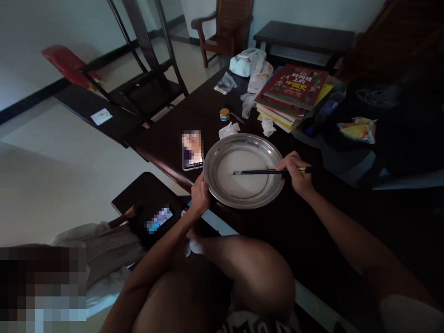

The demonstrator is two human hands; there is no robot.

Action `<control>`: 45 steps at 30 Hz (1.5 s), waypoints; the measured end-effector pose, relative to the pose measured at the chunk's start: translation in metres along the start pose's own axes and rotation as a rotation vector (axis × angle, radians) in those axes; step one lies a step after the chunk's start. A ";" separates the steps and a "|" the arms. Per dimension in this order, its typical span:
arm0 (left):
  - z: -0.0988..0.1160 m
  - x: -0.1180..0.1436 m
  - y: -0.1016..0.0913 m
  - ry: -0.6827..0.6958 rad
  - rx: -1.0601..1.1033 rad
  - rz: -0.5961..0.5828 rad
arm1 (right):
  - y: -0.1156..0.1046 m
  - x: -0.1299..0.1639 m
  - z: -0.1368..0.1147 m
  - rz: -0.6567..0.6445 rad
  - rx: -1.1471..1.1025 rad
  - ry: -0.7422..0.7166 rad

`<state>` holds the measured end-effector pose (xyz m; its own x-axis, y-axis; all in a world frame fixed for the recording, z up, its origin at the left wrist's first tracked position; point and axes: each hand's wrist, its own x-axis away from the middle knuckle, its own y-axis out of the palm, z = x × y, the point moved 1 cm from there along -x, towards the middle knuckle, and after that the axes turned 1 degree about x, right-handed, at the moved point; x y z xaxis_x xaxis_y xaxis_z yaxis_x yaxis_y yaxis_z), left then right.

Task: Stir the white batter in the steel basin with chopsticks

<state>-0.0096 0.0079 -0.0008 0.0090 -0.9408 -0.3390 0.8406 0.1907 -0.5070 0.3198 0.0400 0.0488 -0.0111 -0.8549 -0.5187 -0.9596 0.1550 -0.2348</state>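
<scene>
Left hand (200, 194) grips the pan (222, 148) rim; right hand (294, 173) clamps chopsticks (258, 172)

A big metal plate (243, 170) sits on the dark table (294, 231) with white liquid in it. The left hand (200, 194) holds the plate's near rim. The right hand (294, 173) grips 2 black chopsticks (260, 172), and their tips touch the liquid. A phone (192, 150) lies just left of the plate. A small jar (224, 114) and a stack of books (291, 95) sit behind the plate.
</scene>
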 end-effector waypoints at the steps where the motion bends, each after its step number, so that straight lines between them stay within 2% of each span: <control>1: 0.000 0.000 0.000 0.001 -0.002 0.001 | 0.000 0.000 0.000 0.014 0.004 0.001; 4: 0.000 0.000 0.000 0.008 0.004 -0.001 | -0.001 0.000 0.000 0.074 -0.051 -0.004; 8: -0.001 0.000 0.000 0.003 0.015 0.004 | 0.000 0.000 -0.001 -0.016 -0.038 -0.019; 12: 0.000 0.000 0.000 0.009 0.016 -0.003 | -0.001 -0.001 -0.002 0.074 -0.047 -0.011; 17: 0.000 -0.001 0.000 -0.012 0.012 0.000 | 0.000 0.000 -0.002 -0.009 -0.021 -0.003; 21: 0.000 0.000 0.000 -0.011 0.010 -0.004 | 0.000 0.000 -0.002 0.072 -0.068 0.014; 25: 0.001 0.000 0.000 -0.007 0.011 0.003 | 0.002 0.000 -0.002 0.005 -0.018 0.039; 29: 0.003 0.000 0.000 -0.015 0.017 -0.011 | 0.001 0.000 -0.001 0.096 -0.049 0.035; 33: 0.002 0.000 0.000 -0.020 0.018 0.004 | 0.001 0.000 0.000 0.011 -0.043 0.015; 38: 0.003 0.000 0.000 -0.035 0.028 -0.006 | 0.000 0.000 0.000 0.073 -0.057 0.019; 42: 0.004 0.000 0.000 -0.034 0.026 0.003 | 0.001 0.001 0.001 0.009 -0.016 0.019; 45: 0.003 0.000 0.000 -0.026 0.023 -0.002 | 0.001 0.000 0.001 0.085 -0.024 0.025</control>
<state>-0.0078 0.0072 0.0017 0.0217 -0.9482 -0.3170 0.8528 0.1830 -0.4891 0.3195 0.0402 0.0479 -0.0998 -0.8510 -0.5156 -0.9614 0.2161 -0.1705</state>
